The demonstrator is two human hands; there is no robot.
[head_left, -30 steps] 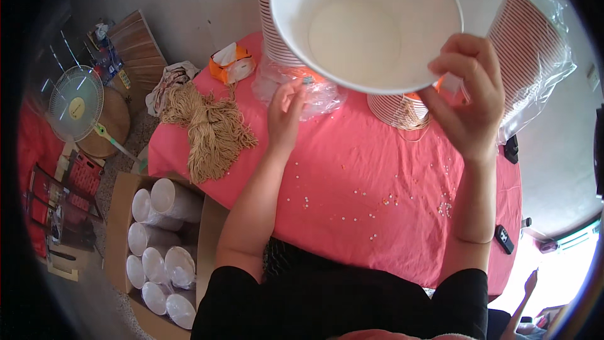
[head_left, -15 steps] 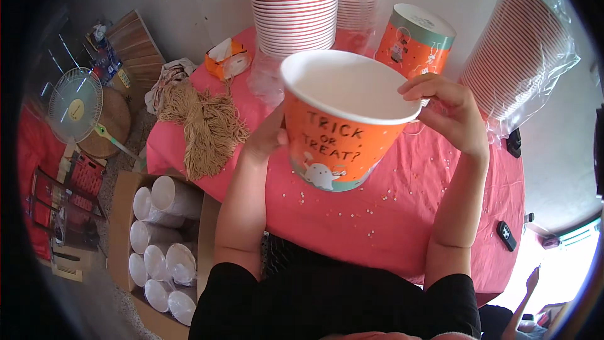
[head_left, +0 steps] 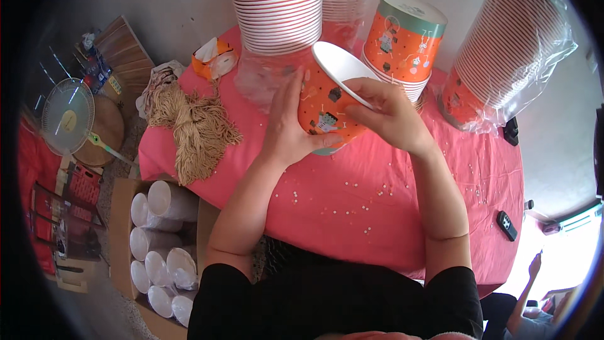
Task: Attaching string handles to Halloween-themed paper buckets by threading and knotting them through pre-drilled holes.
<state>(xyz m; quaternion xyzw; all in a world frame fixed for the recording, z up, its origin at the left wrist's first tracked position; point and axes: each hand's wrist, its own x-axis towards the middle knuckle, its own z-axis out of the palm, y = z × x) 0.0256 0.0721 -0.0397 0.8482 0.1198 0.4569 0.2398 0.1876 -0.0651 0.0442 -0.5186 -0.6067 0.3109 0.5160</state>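
Head view, orange paper bucket (head_left: 324, 104): held in both hands over the red tablecloth (head_left: 396, 239); tilted, with white mouth facing up and to the right; printed with cartoon figures, green at the base; cannot tell if touching the surface below;
Left hand (head_left: 289, 126): clasped around the bucket's left side; pressing with fingers along the wall and thumb across the lower front;
Right hand (head_left: 393, 116): curled over the rim; pinching it, with some fingers inside the mouth;
Pale specks (head_left: 368, 231): scattered over the bare red fabric, on the near side of the bucket and farther right;
Nested bucket stack (head_left: 277, 9): standing behind and to the left; set on bunched clear plastic (head_left: 258, 82);
Upside-down buckets (head_left: 406, 38): stacked behind the right hand; green end uppermost, white rims below;
Wrapped bucket stack (head_left: 506, 50): leaning at the far right, sheathed in clear film;
Tan cord bundle (head_left: 198, 132): spread at the left, near an orange tissue pack (head_left: 215, 60);
Cardboard box (head_left: 121, 239): open on the left, lower down; packed with wrapped white cups (head_left: 148, 242);
Black handheld device (head_left: 506, 225): lying near the right edge.
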